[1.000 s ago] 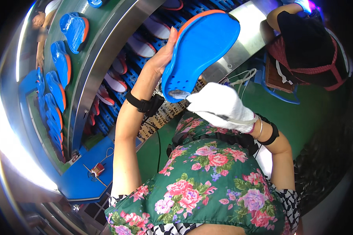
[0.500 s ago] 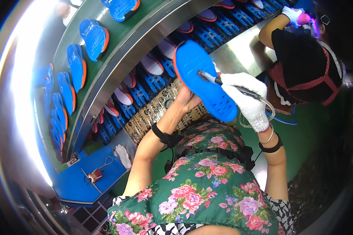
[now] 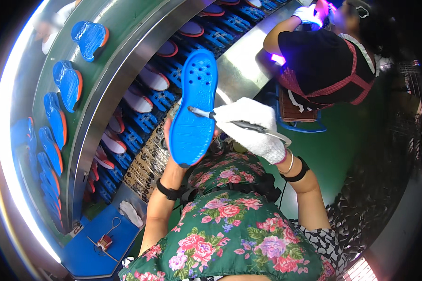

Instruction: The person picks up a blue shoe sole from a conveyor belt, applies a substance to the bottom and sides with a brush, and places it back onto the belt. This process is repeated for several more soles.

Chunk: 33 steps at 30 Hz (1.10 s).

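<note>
My bare left hand (image 3: 167, 133) grips a blue shoe sole (image 3: 192, 131) from beneath, its palm hidden by the sole. The sole stands lengthwise in front of me, its end with several small holes pointing away. My right hand (image 3: 251, 124), in a white knitted glove, is closed round a slim dark brush (image 3: 202, 112) with a metal neck. The brush tip touches the sole's face near its middle. From the brush's rear a pale tube (image 3: 282, 139) runs past my wrist.
Blue soles with orange edges lie along a green conveyor (image 3: 105, 47) at left. Pale soles sit on blue racks (image 3: 147, 121) behind a metal rail. A co-worker (image 3: 319, 61) sits at the upper right. A blue table (image 3: 94, 248) with a white glove (image 3: 130, 213) is at lower left.
The sole has been turned, so its holed end now points away instead of toward me. The brush tip has shifted left with it. My view has swung right.
</note>
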Each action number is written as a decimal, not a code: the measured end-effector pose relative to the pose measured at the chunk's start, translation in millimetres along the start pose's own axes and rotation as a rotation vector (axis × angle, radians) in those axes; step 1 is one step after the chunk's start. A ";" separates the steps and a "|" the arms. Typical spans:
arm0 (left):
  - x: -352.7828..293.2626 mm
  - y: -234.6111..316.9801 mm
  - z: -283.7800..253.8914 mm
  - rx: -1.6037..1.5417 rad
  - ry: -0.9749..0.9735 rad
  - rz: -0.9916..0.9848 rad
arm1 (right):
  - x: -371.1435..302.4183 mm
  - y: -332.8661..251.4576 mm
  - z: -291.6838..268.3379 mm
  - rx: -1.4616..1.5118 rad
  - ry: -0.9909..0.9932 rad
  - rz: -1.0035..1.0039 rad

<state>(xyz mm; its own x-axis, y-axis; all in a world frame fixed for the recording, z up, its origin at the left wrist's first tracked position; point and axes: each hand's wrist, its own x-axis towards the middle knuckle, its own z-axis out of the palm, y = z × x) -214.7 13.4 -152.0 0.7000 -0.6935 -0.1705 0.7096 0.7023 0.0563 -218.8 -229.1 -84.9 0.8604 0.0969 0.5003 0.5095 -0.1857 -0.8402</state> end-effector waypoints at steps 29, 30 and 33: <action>13.6 -29.3 -40.2 0.104 0.140 0.214 | 24.0 -31.3 25.9 0.187 0.148 0.119; 13.6 -28.2 -46.9 0.063 0.061 0.213 | 23.1 -33.6 24.9 0.115 0.139 0.122; 10.2 -28.0 -44.8 0.123 0.166 0.207 | 22.9 -28.5 17.9 -0.186 0.000 -0.192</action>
<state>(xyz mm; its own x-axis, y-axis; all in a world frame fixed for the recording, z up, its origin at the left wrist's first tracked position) -231.1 -6.1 -199.4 0.8155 -0.4944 -0.3010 0.5644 0.7944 0.2243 -213.4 -204.0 -53.3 0.7479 0.1474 0.6473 0.6528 -0.3404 -0.6767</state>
